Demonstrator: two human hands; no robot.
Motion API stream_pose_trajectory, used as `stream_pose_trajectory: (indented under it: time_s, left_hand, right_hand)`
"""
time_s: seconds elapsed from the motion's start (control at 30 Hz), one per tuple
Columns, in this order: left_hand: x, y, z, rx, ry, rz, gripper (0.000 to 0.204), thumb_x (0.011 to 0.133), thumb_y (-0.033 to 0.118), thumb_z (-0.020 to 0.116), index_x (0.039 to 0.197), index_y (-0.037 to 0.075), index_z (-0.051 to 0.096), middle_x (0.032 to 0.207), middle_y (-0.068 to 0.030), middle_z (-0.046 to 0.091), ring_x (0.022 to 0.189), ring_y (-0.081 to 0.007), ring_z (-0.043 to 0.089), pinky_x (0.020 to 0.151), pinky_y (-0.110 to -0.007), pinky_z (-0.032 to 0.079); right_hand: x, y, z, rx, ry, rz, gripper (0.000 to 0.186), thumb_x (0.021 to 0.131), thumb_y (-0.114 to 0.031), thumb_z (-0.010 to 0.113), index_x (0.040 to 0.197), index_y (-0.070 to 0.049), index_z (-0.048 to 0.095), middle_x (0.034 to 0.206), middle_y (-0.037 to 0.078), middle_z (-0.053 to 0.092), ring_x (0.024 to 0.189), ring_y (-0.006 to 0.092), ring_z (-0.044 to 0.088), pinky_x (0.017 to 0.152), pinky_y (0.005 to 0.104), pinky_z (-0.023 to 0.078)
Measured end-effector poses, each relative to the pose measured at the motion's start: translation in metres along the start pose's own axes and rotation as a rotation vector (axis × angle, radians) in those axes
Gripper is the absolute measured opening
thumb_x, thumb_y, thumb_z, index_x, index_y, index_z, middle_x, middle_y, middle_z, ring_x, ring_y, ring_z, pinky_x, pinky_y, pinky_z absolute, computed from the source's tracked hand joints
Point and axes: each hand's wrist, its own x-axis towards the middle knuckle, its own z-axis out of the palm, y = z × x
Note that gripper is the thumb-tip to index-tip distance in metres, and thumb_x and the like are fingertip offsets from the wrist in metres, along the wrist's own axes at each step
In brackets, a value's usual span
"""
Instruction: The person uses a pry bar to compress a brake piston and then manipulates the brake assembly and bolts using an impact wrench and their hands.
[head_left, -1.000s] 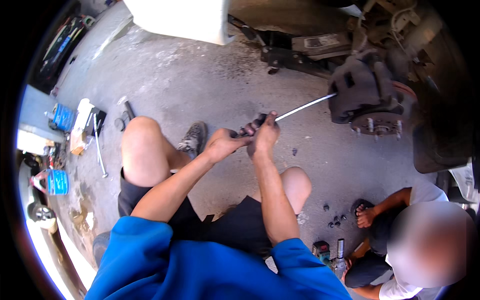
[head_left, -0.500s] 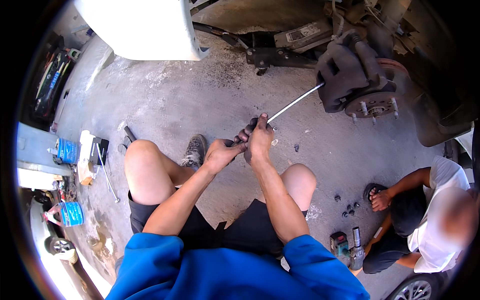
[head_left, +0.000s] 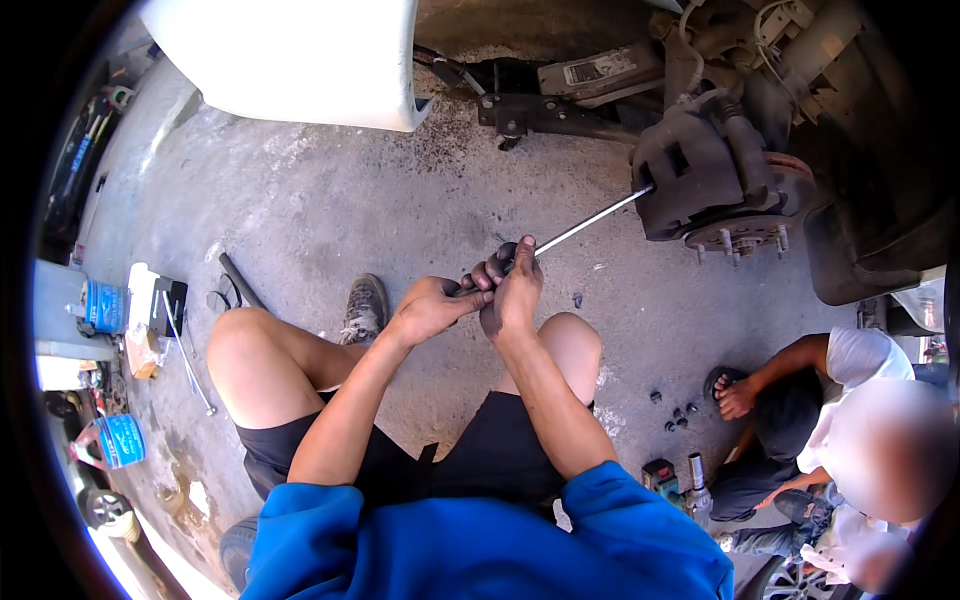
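I squat on a concrete floor facing a car's bare wheel hub point(head_left: 745, 235) with its dark brake caliper point(head_left: 690, 180). My right hand point(head_left: 515, 295) and my left hand point(head_left: 435, 308) are both wrapped around the dark handle of a long screwdriver point(head_left: 590, 222). Its thin metal shaft runs up and to the right, and its tip rests against the left side of the caliper. My knees stick out on either side of my forearms.
A white car body panel point(head_left: 300, 60) hangs at the top left. Blue cans point(head_left: 105, 305), a box and long tools lie at the left. A seated person point(head_left: 830, 420) is at the lower right, with several lug nuts point(head_left: 675, 415) and a power tool point(head_left: 665, 480) nearby.
The view has shifted so the hub and caliper sit nearer the middle right. Both hands keep hold of the screwdriver, its tip still at the caliper.
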Motion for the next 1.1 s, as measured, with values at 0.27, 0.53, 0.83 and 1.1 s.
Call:
stream_pose_trajectory:
  time_s: [0.27,0.53,0.83,1.1]
  left_hand:
    - [-0.003,0.015,-0.022,0.106,-0.046,0.109,0.058,0.083,0.051,0.071,0.071,-0.005,0.063,0.052,-0.0014,0.048,0.051,-0.0095,0.044,0.05,-0.032,0.038]
    - [-0.019,0.027,-0.051,0.096,-0.182,0.013,0.057,0.087,0.049,0.068,0.068,-0.004,0.061,0.052,-0.0004,0.047,0.05,-0.0095,0.044,0.048,-0.031,0.037]
    - [-0.1,0.053,-0.085,0.159,-0.222,-0.007,0.063,0.092,0.051,0.059,0.075,-0.009,0.06,0.054,-0.0155,0.051,0.051,-0.0206,0.053,0.055,-0.038,0.044]
    - [-0.088,0.106,-0.111,0.22,-0.25,0.041,0.059,0.095,0.051,0.057,0.082,-0.006,0.06,0.056,-0.0068,0.051,0.051,-0.0133,0.049,0.048,-0.034,0.043]
  right_hand:
    - [-0.002,-0.001,0.015,0.041,0.023,-0.052,0.043,0.103,-0.045,0.039,0.078,-0.01,0.041,0.058,0.001,0.031,0.049,0.0169,0.038,0.052,0.0385,0.043]
    - [-0.02,0.004,0.041,0.046,0.081,0.009,0.042,0.104,-0.044,0.037,0.079,-0.01,0.043,0.059,0.0,0.029,0.052,0.0166,0.035,0.058,0.039,0.043]
    - [-0.085,0.006,0.065,0.09,-0.123,0.116,0.041,0.103,-0.047,0.039,0.085,-0.01,0.042,0.059,0.001,0.032,0.056,0.0177,0.04,0.063,0.0402,0.044]
    - [-0.072,-0.028,0.095,0.19,-0.158,0.002,0.04,0.104,-0.044,0.037,0.084,-0.01,0.043,0.061,0.0,0.032,0.058,0.0177,0.04,0.064,0.0406,0.044]
